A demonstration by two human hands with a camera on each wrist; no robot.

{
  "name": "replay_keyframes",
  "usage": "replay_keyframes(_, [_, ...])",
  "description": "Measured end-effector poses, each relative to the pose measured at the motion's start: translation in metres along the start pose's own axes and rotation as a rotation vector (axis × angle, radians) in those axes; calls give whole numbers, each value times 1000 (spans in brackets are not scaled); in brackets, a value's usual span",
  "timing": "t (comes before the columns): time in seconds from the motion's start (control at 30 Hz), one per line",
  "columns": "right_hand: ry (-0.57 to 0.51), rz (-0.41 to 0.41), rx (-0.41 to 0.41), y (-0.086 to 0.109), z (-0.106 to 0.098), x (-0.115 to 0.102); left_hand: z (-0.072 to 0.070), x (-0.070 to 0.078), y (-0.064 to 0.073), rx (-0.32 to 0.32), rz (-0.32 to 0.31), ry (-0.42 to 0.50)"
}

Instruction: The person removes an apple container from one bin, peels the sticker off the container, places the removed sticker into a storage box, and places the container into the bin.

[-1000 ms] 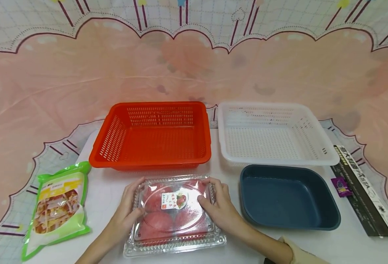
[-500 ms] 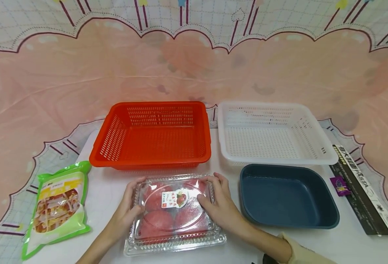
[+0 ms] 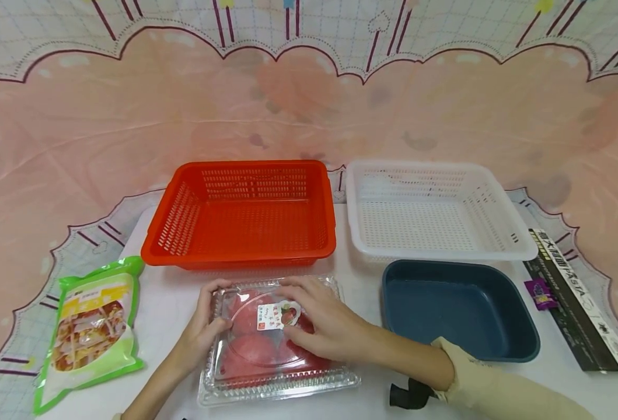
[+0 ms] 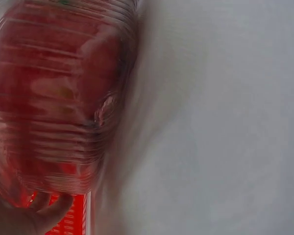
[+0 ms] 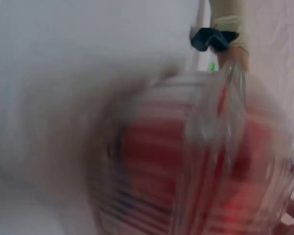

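A clear plastic clamshell box [image 3: 282,394] of large red round fruits, like tomatoes, lies at the front middle of the white table. A small white label [image 3: 269,317] with a fruit picture sits on its lid. My left hand [image 3: 201,329] grips the box's left side, thumb over the lid's edge and fingers by the far left corner. Across the lid's right half lies my right hand [image 3: 330,324], its bent fingers spread near the label. In the left wrist view my left fingers [image 4: 54,213] touch the box's end. The box is blurred in the right wrist view.
A red basket [image 3: 237,262] and a white basket [image 3: 445,255] stand behind the box. To the right are a dark blue tub [image 3: 458,315], a purple packet [image 3: 541,293] and a long black-and-white box [image 3: 582,303]. A green food bag [image 3: 90,335] lies left.
My right hand has left the box's right edge and moved left over the lid, towards the label. My left hand and the box have stayed nearly where they were.
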State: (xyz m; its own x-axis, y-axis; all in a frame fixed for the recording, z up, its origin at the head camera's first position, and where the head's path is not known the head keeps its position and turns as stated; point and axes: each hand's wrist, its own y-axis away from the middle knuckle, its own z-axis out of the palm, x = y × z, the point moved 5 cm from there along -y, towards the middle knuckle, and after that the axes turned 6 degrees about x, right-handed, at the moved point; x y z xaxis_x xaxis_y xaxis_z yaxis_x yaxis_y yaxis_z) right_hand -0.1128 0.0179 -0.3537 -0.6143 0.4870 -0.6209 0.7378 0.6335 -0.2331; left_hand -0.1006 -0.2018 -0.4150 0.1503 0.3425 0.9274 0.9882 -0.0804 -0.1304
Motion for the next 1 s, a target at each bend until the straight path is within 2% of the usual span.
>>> replay_keyframes(0.17, [-13,-125,-188,-27,7,-6,-2,-1,1,7,18,25])
replay_keyframes(0.33, [-33,-133,-287,-46,16,2,0,0,1,5,39,47])
replay_keyframes(0.47, [-9,-129,-307,-51,21,6,1,0,0,7,29,37])
replay_keyframes(0.6, [20,-138,-293,-52,22,8,1,1,-1,4,13,35])
replay_keyframes(0.8, [44,-139,-275,-52,24,10,1,0,-2,-6,26,31])
replay_keyframes(1.0, [42,-113,-297,-52,25,8,0,-2,-4,-7,37,3])
